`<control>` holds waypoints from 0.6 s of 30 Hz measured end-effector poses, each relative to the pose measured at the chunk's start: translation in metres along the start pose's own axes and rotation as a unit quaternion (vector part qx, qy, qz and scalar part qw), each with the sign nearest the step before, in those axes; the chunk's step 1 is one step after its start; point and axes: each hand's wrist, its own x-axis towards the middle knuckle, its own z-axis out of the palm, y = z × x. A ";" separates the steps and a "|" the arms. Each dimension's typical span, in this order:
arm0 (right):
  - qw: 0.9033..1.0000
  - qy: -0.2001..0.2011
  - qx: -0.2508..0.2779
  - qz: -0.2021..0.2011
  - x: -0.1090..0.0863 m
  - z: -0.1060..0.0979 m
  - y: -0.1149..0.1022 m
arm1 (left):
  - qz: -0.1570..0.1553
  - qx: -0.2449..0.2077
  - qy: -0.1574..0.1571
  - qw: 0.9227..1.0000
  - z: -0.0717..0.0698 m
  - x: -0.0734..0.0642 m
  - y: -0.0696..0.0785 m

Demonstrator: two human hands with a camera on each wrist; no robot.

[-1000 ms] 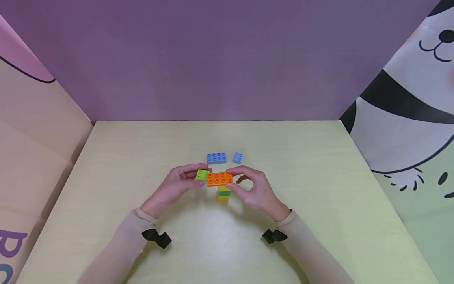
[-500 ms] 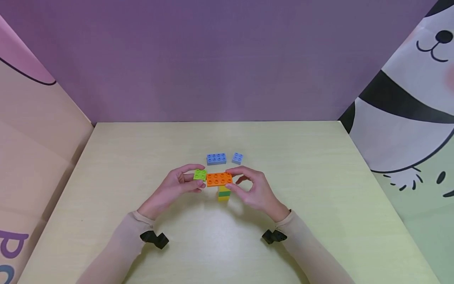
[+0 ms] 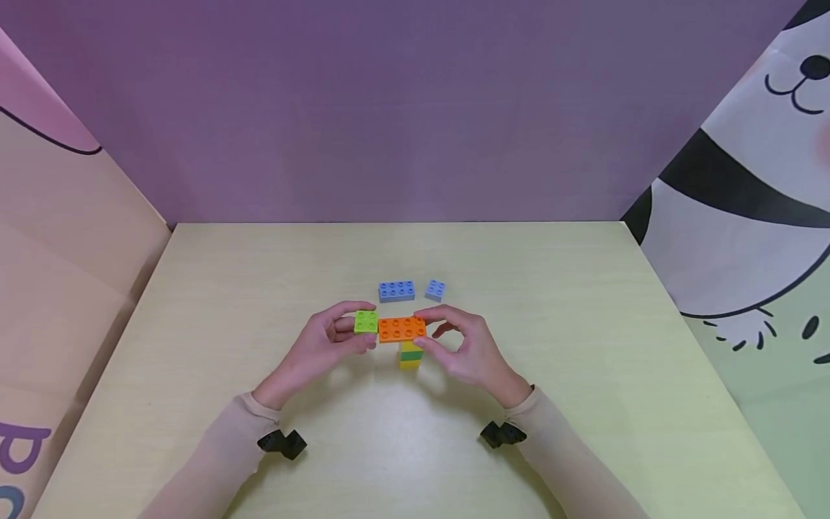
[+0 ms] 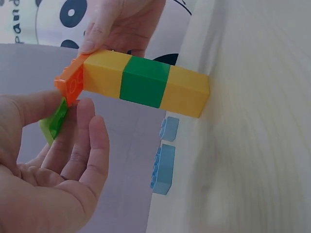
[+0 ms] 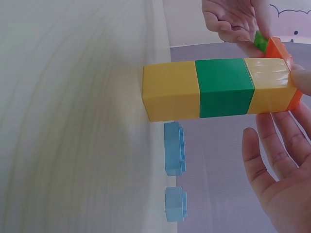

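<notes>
"How's the table (image 3: 415, 461)?"

"Pale and wood-grained, beneath the tower (image 4: 146, 81)."

"And the hands?"

"Right of the tower, the right hand (image 3: 473, 349) pinches the orange brick (image 3: 400, 330); left of it, the left hand (image 3: 318, 342) pinches the lime brick (image 3: 366, 321), spare fingers bent."

"Shapes?"

"The tower: glossy, square-sided plastic; atop it, the studded, oblong orange brick. Beyond it, a long blue brick (image 3: 397, 292), a short blue brick (image 3: 435, 290)."

We see glossy plastic in the orange brick (image 3: 402, 329) and stacked blocks (image 5: 225, 88), matt cloth sleeves (image 3: 210, 450), a wood-grained bench (image 3: 519, 274).
</notes>
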 end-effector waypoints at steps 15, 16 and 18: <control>1.000 0.000 -0.001 -0.011 -0.001 -0.002 -0.003 | 0.012 0.065 0.009 0.998 0.006 -0.004 0.002; 1.000 0.001 0.000 -0.010 -0.001 -0.002 -0.003 | 0.017 0.066 0.009 0.998 0.007 -0.004 0.002; 1.000 0.001 -0.001 -0.009 -0.001 -0.002 -0.003 | 0.024 0.064 0.010 0.998 0.008 -0.004 0.001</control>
